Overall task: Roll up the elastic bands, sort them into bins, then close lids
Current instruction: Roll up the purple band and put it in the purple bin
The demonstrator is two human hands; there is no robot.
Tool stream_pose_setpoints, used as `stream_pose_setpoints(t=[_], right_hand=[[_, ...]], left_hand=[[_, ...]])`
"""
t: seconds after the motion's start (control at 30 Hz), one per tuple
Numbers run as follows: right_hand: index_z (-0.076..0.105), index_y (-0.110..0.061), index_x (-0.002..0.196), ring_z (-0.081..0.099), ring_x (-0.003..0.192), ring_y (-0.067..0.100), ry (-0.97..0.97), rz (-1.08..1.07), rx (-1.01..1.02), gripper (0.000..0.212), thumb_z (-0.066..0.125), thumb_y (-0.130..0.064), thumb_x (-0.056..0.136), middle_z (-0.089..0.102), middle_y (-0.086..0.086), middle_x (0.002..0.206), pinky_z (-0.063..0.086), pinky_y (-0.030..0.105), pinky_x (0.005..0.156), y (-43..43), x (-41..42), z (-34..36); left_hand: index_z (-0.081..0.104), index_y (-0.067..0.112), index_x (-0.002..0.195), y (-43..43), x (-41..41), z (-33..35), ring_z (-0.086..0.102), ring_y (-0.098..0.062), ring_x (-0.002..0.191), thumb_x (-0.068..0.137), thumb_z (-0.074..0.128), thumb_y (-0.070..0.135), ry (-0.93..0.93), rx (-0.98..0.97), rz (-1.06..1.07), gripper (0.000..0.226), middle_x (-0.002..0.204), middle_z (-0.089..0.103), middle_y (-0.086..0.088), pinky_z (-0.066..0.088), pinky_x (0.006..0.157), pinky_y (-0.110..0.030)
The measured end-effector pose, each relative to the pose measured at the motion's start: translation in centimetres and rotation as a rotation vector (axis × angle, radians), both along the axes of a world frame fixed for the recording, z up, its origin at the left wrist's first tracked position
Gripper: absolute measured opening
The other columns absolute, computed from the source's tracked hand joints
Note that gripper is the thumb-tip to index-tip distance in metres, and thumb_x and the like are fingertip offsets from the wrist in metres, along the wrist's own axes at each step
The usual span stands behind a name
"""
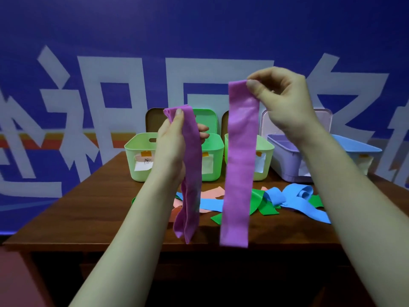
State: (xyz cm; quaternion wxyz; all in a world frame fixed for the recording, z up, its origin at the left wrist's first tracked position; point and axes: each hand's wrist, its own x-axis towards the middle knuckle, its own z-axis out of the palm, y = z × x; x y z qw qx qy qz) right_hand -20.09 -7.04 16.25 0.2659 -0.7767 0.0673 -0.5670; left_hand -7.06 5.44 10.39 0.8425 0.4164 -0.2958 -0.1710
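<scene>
Nearest me, my left hand (174, 138) pinches one purple band (188, 185) and my right hand (281, 100) pinches another purple band (240, 165), both hanging above the brown wooden table (88, 209); loose blue, green and pink bands (276, 200) lie behind. Beyond stand open green bins (138, 160) and a lilac bin (285, 160); behind everything, a blue wall (199, 25) with large pale lettering.

Bins (141, 156) behind bands (274, 200) — on table (88, 209)
</scene>
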Motion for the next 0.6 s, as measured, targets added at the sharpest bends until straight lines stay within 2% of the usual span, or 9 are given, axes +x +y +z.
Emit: stream_pose_setpoints(t=[0.13,0.23,0.3,0.4,0.53,0.6], right_hand=[[0.068,-0.014,0.090,0.063,0.077,0.005,0.067,0.301,0.058,0.010,0.067,-0.005,0.085,0.069,-0.004,0.082,0.053,0.022,0.077,2.5,0.0,-0.2],[0.067,-0.012,0.087,0.064,0.076,0.004,0.104,0.424,0.092,0.013,0.068,0.000,0.082,0.069,-0.007,0.077,0.052,0.019,0.075,4.1,0.2,-0.4],[0.067,-0.010,0.087,0.064,0.075,0.002,0.130,0.450,0.068,0.013,0.068,0.001,0.081,0.069,-0.006,0.077,0.052,0.016,0.074,5.1,0.5,-0.4],[0.067,-0.011,0.089,0.065,0.078,0.002,0.189,0.461,-0.007,0.013,0.068,-0.001,0.081,0.069,-0.005,0.081,0.053,0.017,0.073,6.5,0.7,-0.5],[0.064,-0.013,0.088,0.064,0.076,0.012,0.168,0.416,-0.027,0.013,0.071,-0.005,0.081,0.065,0.000,0.080,0.056,0.031,0.073,7.1,1.0,-0.5],[0.063,-0.017,0.085,0.061,0.071,0.012,0.132,0.376,-0.031,0.013,0.072,-0.009,0.080,0.064,-0.004,0.077,0.054,0.029,0.068,7.1,1.2,-0.5]], left_hand=[[0.054,-0.005,0.119,0.4,-0.5,1.1,0.060,-0.015,0.052,0.100,0.041,0.029,0.017,-0.028,-0.011,0.041,0.062,0.063,-0.008,0.053,0.057,-0.026],[0.065,0.012,0.097,1.2,-0.7,1.8,0.064,-0.008,0.054,0.098,0.046,0.030,0.024,-0.001,-0.031,0.026,0.060,0.068,0.003,0.051,0.054,-0.020],[0.068,0.020,0.086,1.7,-0.9,2.0,0.064,-0.008,0.062,0.096,0.049,0.032,-0.016,0.018,-0.041,0.025,0.067,0.069,0.004,0.050,0.058,-0.022],[0.066,0.017,0.084,2.4,-1.3,2.2,0.062,-0.009,0.057,0.096,0.047,0.030,-0.078,0.000,-0.162,0.027,0.063,0.066,0.002,0.049,0.053,-0.020],[0.068,0.015,0.077,3.0,-1.7,2.4,0.061,-0.017,0.060,0.097,0.043,0.038,-0.055,-0.075,-0.309,0.040,0.066,0.065,-0.006,0.051,0.060,-0.028],[0.070,0.015,0.077,3.1,-1.8,2.3,0.062,-0.018,0.062,0.097,0.041,0.042,-0.057,-0.079,-0.319,0.044,0.067,0.067,-0.006,0.052,0.062,-0.029]])
